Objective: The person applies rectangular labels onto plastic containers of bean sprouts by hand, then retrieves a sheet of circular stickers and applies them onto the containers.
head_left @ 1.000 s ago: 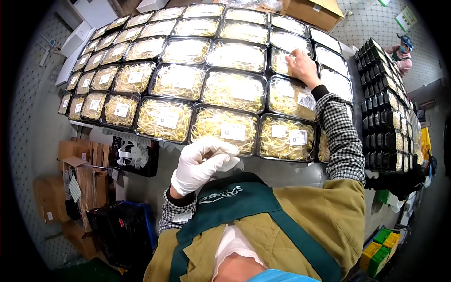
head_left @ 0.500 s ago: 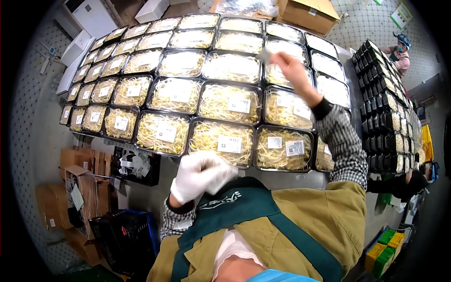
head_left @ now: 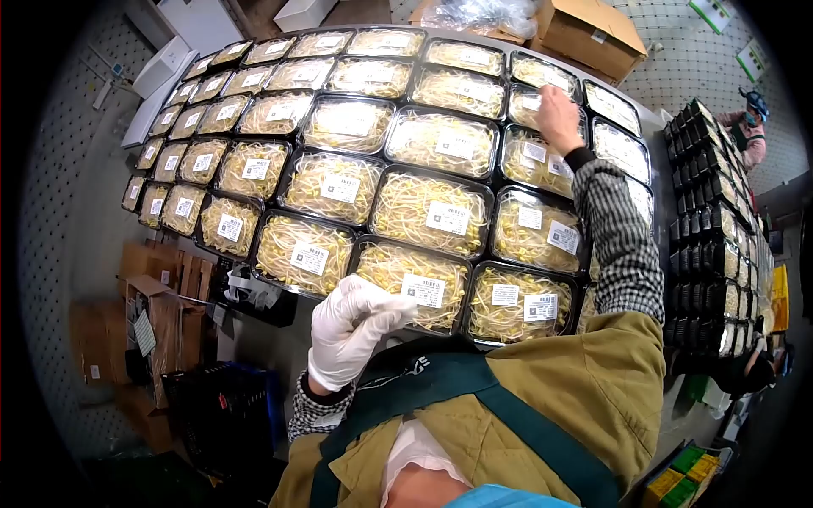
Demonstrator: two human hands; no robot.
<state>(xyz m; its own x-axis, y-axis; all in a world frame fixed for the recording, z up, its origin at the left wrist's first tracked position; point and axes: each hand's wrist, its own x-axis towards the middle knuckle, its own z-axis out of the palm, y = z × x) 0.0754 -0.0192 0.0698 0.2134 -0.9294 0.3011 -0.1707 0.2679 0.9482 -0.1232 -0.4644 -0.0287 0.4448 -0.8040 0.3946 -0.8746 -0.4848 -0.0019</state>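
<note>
My right hand (head_left: 559, 120), bare, reaches out over the far right part of the table, fingers bent together at a black tray of bean sprouts (head_left: 523, 105). What lies under its fingertips is hidden. My left hand (head_left: 354, 332), in a white glove, is closed in a pinch close to my apron, in front of the nearest sprout trays; whatever it holds blends with the glove. The film-covered tray (head_left: 518, 326) nearest me carries two white labels, as do the tray (head_left: 537, 254) behind it and the one (head_left: 542, 179) beyond that. Left of these, a sprout tray (head_left: 432, 222) shows one label.
Rows of sprout trays cover the table. Stacked black trays (head_left: 707, 245) stand to the right, with another person (head_left: 747, 127) behind them. Cardboard boxes (head_left: 589, 38) sit past the far edge. Black crates (head_left: 216, 415) are on the floor at lower left.
My right hand, which had a small pale label at its fingertips in the air, has come down onto a tray farther right. The view has shifted; my left hand stays pinched near my apron.
</note>
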